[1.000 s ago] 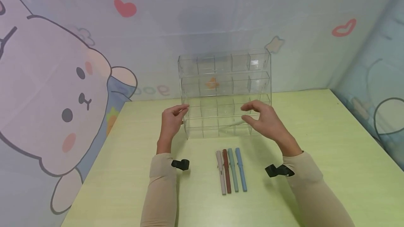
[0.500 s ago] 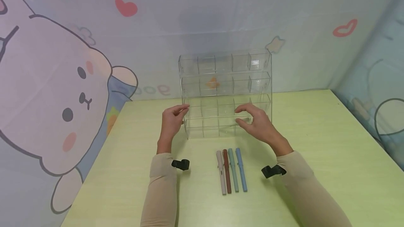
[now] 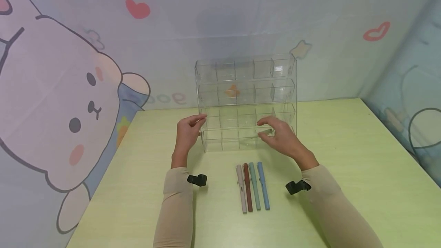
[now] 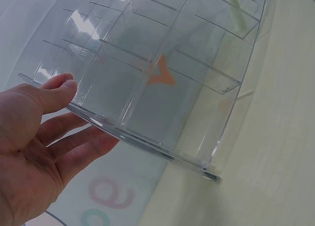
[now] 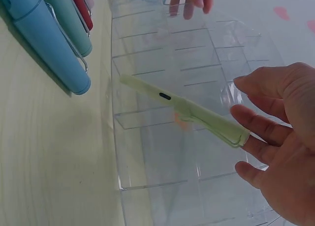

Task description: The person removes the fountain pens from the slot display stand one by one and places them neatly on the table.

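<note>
A clear acrylic rack with stepped rows of compartments stands on the table. My left hand grips its left side edge; in the left wrist view the thumb lies in front of the edge and the fingers behind it. A pale green pen with a clip lies slanted in the rack's bottom row. Beside its clip end is my right hand, thumb and fingers spread apart, the fingertips overlapping the pen's end in that view. Several pens lie side by side in front: beige, dark red, green and blue.
The yellow-green table reaches back to a printed cloth backdrop with a cartoon bear. A black wrist camera sticks out from the left sleeve and another black camera from the right sleeve.
My right hand has moved left and slightly down along the rack's lower rows, and the pale green pen's end shows more. My left hand and the pens on the table have stayed put.
</note>
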A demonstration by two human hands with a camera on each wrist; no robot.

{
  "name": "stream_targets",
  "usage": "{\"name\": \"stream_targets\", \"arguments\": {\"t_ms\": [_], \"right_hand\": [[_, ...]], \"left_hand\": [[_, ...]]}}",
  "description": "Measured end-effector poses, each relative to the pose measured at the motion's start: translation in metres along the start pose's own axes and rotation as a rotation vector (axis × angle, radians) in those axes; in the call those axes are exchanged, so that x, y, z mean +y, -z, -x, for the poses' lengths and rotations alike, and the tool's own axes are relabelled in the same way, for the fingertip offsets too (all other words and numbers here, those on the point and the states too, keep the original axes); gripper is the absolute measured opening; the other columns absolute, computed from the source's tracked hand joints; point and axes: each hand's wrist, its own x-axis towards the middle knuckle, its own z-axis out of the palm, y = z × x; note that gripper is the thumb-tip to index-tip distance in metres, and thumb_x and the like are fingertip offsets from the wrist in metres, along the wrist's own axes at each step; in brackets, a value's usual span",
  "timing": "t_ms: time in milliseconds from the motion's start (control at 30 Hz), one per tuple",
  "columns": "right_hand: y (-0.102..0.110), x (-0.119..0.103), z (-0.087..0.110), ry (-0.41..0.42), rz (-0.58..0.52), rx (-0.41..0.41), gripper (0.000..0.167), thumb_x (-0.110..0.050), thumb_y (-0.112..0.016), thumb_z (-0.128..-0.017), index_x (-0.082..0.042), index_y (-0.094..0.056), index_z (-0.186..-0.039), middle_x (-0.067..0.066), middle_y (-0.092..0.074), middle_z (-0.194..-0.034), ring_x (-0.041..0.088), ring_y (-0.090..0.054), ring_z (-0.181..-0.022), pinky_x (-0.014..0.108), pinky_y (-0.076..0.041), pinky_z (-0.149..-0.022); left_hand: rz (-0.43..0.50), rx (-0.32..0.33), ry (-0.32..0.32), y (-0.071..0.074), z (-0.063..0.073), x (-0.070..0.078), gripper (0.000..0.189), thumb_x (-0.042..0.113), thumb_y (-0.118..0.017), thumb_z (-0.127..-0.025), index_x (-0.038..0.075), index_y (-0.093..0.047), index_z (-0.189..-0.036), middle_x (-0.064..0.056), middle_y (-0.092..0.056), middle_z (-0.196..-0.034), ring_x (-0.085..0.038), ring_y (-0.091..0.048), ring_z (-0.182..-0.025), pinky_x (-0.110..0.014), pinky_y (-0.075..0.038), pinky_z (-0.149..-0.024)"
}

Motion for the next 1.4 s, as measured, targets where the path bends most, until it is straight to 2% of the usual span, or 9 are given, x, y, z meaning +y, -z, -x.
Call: {"name": "stream_targets", "arguments": {"t_ms": [233,867,1400], "right_hand": [[-0.003,0.005,0.001,-0.04,0.02,-0.035,0.029,-0.008,-0.07,-0.094,0.001,-0.064,-0.121,0.017,-0.063,-0.123,0.037,-0.057,-0.12,0.055,-0.048,-0.097],[-0.008,0.01,0.001,-0.094,0.083,-0.11,0.036,-0.004,-0.068,-0.095,0.007,-0.059,-0.128,0.022,-0.061,-0.128,0.04,-0.055,-0.122,0.055,-0.046,-0.1],[-0.012,0.011,0.001,-0.085,0.105,-0.095,0.03,0.003,-0.064,-0.094,0.005,-0.06,-0.124,0.019,-0.066,-0.118,0.039,-0.06,-0.115,0.053,-0.05,-0.095]], "left_hand": [[0.004,-0.004,0.001,0.0,0.002,0.002,0.02,0.016,-0.067,-0.099,0.01,-0.077,-0.116,-0.01,-0.071,-0.119,-0.023,-0.068,-0.105,-0.033,-0.061,-0.07],[0.008,-0.005,-0.006,0.002,0.002,0.0,0.021,0.016,-0.067,-0.099,0.011,-0.076,-0.116,-0.01,-0.071,-0.119,-0.024,-0.068,-0.108,-0.037,-0.061,-0.071],[0.012,-0.005,-0.003,0.002,0.002,0.002,0.021,0.016,-0.068,-0.098,0.011,-0.077,-0.116,-0.009,-0.071,-0.12,-0.024,-0.068,-0.106,-0.033,-0.061,-0.069]]}}
